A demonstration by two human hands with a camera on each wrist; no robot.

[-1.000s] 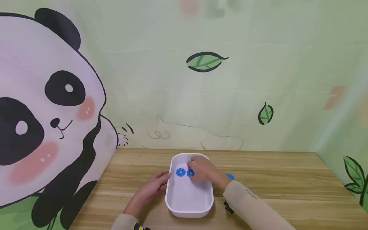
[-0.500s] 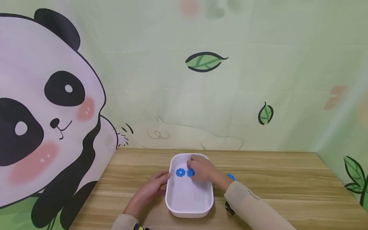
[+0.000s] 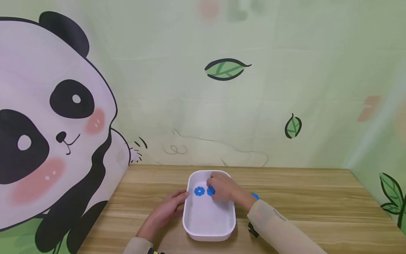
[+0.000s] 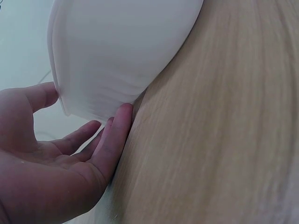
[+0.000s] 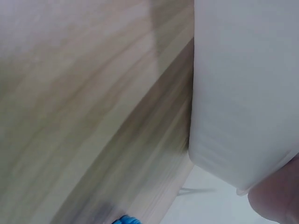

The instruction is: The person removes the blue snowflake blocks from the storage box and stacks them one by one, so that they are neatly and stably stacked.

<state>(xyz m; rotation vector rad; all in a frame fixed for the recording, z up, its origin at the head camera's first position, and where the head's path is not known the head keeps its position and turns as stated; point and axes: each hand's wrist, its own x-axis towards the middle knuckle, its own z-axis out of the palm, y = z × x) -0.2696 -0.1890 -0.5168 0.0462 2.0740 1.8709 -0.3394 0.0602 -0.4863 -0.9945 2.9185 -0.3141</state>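
Observation:
A white rectangular tray (image 3: pixel 209 222) stands on the wooden table. In it lies a blue notched snowflake disc (image 3: pixel 199 191), with a second blue disc (image 3: pixel 210 191) to its right, partly covered by my right hand (image 3: pixel 223 187). That hand reaches over the right rim with curled fingers. Its fingertips are hidden, so I cannot tell whether they pinch a disc. My left hand (image 3: pixel 171 203) steadies the tray's left side. In the left wrist view, its thumb touches the rim and its fairly straight fingers (image 4: pixel 114 137) lie along the outer wall, near the tabletop.
More blue plastic (image 3: pixel 255 195) lies on the table right of the tray, partly behind my right forearm; the right wrist view catches its blue edge (image 5: pixel 126 220). A printed panda and leaf backdrop (image 3: pixel 196 106) rises behind the table (image 3: pixel 317 204).
The second disc has shifted very slightly rightward beside my right hand, and a little more of it shows. My left hand and the tray stay in place.

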